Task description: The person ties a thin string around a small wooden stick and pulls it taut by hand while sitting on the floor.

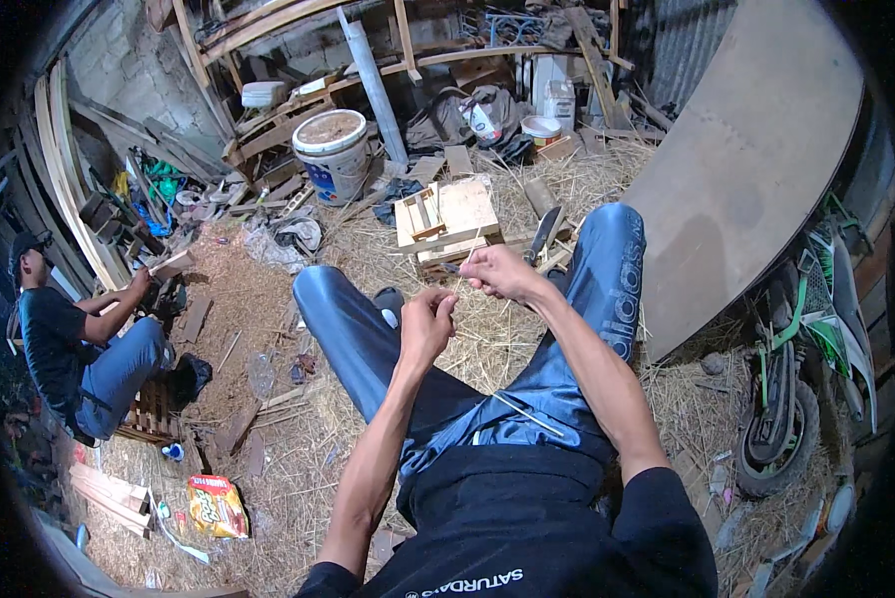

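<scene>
My left hand point(426, 325) pinches the lower end of a thin pale strip point(461, 280), which looks like wood or bamboo. Above it to the right, my right hand point(498, 273) is closed around a small tool point(451, 267) whose dark end sticks out beside the strip; its kind is hidden by the fingers. Both hands are over the gap between my knees. Just beyond them stands a low wooden block point(458, 213) with a small wooden frame point(419, 214) on top. A large dark blade point(543, 230) leans by my right knee. Another thin pale stick point(528, 415) lies across my lap.
At the left a seated person point(88, 336) holds a piece of wood point(172, 265). Straw covers the ground. A white bucket point(331, 161) stands ahead, a large curved board point(746, 164) leans at the right, and a small motorbike point(784, 404) is below it.
</scene>
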`<state>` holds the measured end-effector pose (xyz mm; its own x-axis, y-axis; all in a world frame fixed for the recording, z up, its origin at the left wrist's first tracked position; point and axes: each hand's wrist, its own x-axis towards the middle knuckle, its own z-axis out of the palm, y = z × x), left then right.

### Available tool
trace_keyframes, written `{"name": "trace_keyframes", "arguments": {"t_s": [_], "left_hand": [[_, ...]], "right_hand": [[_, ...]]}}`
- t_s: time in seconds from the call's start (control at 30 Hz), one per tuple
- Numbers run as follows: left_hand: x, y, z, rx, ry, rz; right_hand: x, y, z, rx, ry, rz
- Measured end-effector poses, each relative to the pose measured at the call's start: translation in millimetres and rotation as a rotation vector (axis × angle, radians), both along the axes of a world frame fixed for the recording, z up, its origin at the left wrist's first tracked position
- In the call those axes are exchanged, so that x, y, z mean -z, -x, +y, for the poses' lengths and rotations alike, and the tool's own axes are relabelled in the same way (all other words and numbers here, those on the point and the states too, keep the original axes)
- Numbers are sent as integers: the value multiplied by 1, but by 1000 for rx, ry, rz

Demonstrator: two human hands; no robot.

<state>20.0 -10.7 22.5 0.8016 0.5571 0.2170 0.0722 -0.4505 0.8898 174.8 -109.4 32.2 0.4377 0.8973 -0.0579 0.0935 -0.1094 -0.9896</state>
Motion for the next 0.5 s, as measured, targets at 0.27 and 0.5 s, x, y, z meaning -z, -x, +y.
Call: {"name": "trace_keyframes", "arguments": {"t_s": [0.27, 0.5], "left_hand": [[2, -2, -1, -14, -45, 11], [4, 2, 2, -37, -225, -41]], "right_hand": [[2, 4, 1, 31, -1, -12], [-7, 1, 1, 109, -7, 0]]}}
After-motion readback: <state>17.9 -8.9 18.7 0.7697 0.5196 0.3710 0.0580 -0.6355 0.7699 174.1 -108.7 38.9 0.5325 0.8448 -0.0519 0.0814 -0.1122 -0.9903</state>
